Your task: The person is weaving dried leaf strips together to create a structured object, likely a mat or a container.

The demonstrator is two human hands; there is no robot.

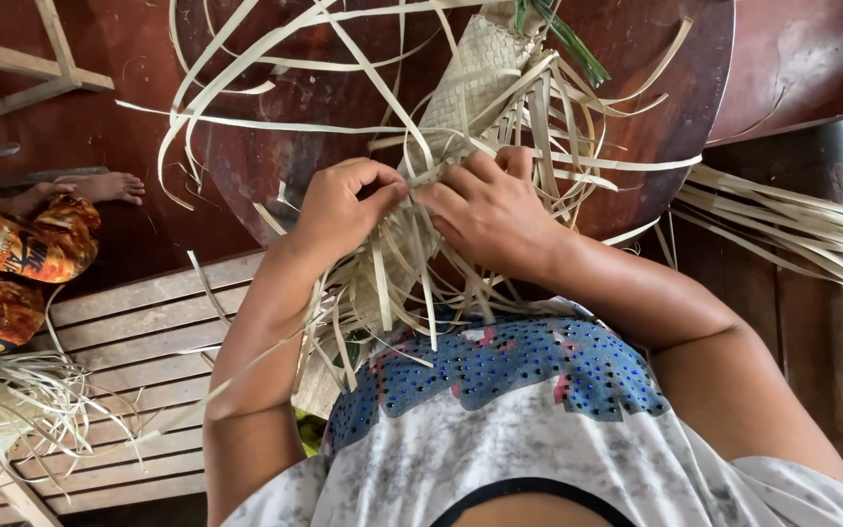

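The woven mat [480, 78] lies on the round table [275, 166], the slatted bench [139, 390] below-left, loose strips [792, 224] right.

You see a pale straw-coloured woven mat [480, 78] in a checked plait, a dark reddish-brown surface [656, 59], and a grey-white marbled shirt [539, 439] with blue dots.

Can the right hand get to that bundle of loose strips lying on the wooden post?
Probably yes. The right hand is busy pinching the woven piece, but the strip bundle on the wooden post lies on its own side with nothing between them.
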